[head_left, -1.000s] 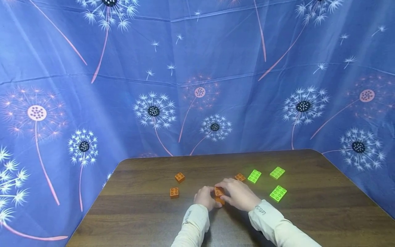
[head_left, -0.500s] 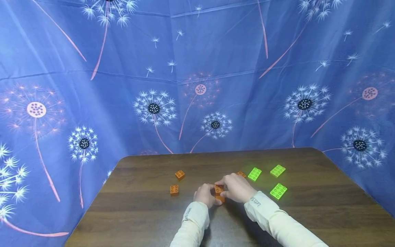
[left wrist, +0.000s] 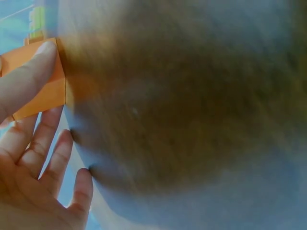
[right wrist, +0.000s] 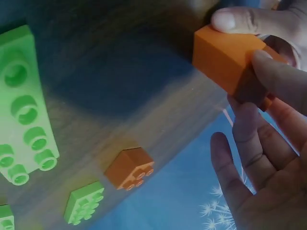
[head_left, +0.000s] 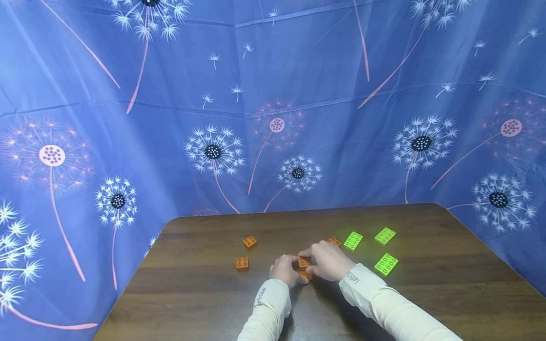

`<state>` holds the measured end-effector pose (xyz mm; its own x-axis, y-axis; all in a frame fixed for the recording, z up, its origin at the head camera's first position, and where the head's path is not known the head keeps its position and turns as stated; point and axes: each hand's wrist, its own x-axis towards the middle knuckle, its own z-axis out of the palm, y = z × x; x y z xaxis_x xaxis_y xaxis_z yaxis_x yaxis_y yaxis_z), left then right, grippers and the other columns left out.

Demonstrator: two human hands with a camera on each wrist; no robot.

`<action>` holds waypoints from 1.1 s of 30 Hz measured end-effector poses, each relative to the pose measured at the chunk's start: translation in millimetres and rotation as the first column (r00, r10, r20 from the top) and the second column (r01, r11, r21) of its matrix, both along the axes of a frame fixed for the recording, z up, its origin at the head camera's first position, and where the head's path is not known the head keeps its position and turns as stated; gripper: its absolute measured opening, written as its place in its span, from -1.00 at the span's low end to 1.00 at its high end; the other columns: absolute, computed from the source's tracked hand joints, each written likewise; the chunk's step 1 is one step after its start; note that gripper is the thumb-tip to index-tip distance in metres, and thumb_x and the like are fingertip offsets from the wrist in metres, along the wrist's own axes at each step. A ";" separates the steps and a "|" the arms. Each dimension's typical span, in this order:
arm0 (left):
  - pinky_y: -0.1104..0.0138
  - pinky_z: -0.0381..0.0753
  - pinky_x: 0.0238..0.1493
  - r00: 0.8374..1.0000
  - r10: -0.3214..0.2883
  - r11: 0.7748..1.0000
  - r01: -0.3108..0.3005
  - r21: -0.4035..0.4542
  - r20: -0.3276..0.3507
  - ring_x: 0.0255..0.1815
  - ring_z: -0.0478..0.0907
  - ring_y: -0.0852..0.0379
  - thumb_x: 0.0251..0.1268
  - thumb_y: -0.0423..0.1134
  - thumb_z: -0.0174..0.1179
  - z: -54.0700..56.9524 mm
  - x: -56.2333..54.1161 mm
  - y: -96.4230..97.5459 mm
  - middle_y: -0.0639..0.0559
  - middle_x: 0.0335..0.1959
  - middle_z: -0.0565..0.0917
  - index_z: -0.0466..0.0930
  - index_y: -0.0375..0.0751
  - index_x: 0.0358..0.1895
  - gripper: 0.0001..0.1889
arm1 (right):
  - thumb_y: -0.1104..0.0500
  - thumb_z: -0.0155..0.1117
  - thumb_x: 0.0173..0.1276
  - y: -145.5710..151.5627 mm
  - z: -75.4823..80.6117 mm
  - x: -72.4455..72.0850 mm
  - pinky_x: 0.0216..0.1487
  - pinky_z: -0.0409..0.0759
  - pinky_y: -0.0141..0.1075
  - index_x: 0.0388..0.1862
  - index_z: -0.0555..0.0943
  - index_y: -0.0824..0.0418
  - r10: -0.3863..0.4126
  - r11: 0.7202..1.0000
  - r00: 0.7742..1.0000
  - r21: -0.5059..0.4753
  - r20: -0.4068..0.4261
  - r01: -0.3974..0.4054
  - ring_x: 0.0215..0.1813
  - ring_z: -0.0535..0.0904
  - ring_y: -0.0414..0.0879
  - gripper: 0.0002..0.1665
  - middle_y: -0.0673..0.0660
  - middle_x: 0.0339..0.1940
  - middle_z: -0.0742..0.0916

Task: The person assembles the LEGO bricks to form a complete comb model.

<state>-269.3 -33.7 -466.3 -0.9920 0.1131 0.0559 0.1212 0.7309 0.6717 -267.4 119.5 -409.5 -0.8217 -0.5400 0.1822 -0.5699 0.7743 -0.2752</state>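
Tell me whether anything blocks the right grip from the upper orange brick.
Nothing visible does: the right grip pinches the upper orange brick directly, with no other thing showing between them.

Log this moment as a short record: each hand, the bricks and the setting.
Left hand: holds the lower orange brick
Right hand: grips the upper orange brick
Stack: upper over lower; whether fully pressed together, cannot tell
Loose orange bricks: two left of the hands; one beyond the right hand, partly hidden in the head view
Green bricks: three, to the right
Surface: brown wood-grain table
Backdrop: blue dandelion-print cloth
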 end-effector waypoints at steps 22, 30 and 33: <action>-0.07 0.52 0.04 0.999 -0.020 0.999 0.019 -0.030 -0.042 0.04 0.66 -0.18 -0.25 -0.31 0.67 -3.6 3.8 4.0 -0.15 -0.05 0.77 0.77 -0.24 -0.08 -0.49 | 0.39 0.60 -0.01 12.4 -28.7 13.1 -0.10 0.70 -0.01 0.17 0.65 0.21 0.012 0.998 0.993 -0.061 -0.121 -0.019 -0.06 0.71 0.07 -0.32 0.13 -0.05 0.75; -0.12 0.48 0.15 1.000 -0.005 1.000 0.004 -0.023 -0.028 0.11 0.62 -0.24 -0.24 -0.31 0.67 0.7 4.5 0.7 -0.23 0.03 0.73 0.72 -0.34 0.02 -0.41 | 0.34 0.58 0.05 23.7 -24.6 18.8 0.15 0.58 0.20 0.35 0.54 0.26 -0.018 0.992 0.999 -0.123 -0.051 0.012 0.22 0.60 0.28 -0.19 0.31 0.23 0.66; -0.10 0.48 0.17 1.000 0.005 1.000 -0.005 -0.027 -0.020 0.13 0.61 -0.24 -0.23 -0.30 0.67 2.2 3.7 0.3 -0.23 0.04 0.73 0.71 -0.36 0.03 -0.39 | 0.31 0.57 0.11 30.7 -19.7 21.3 0.21 0.53 0.22 0.34 0.55 0.26 -0.051 0.991 0.999 -0.128 -0.019 0.048 0.25 0.57 0.29 -0.23 0.30 0.24 0.66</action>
<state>-265.6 -33.4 -464.2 -0.9913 0.1098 0.0728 0.1307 0.7493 0.6492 -246.2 150.2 -429.2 -0.8418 -0.4699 0.2656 -0.5388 0.7610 -0.3615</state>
